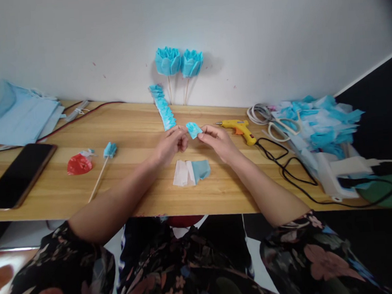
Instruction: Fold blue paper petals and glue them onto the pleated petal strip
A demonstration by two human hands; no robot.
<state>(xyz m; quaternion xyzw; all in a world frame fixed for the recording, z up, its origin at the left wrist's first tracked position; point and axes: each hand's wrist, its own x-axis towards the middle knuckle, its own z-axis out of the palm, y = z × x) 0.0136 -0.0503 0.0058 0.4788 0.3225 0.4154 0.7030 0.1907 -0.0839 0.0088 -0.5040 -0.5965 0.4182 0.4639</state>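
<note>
Between my two hands, above the table, is a small blue fabric petal [194, 129]. My right hand [217, 141] pinches its right edge between thumb and fingers. My left hand [173, 144] is closed just left of the petal, its fingers curled; whether it grips anything cannot be made out. Behind my left hand lies a row of overlapping blue petals [162, 106]. Nearer to me on the table are white and blue fabric pieces [191, 172]. A stick with a small blue bud [110, 150] lies left of my left forearm.
Two blue fabric flowers [168, 61] on sticks lean against the wall. On the right are a yellow glue gun [240, 128] with a black cord, scissors [283, 128], heaped blue scraps [328, 120] and a power strip [337, 177]. Masks [21, 114], a phone [20, 175] and red wrapping [79, 164] lie left.
</note>
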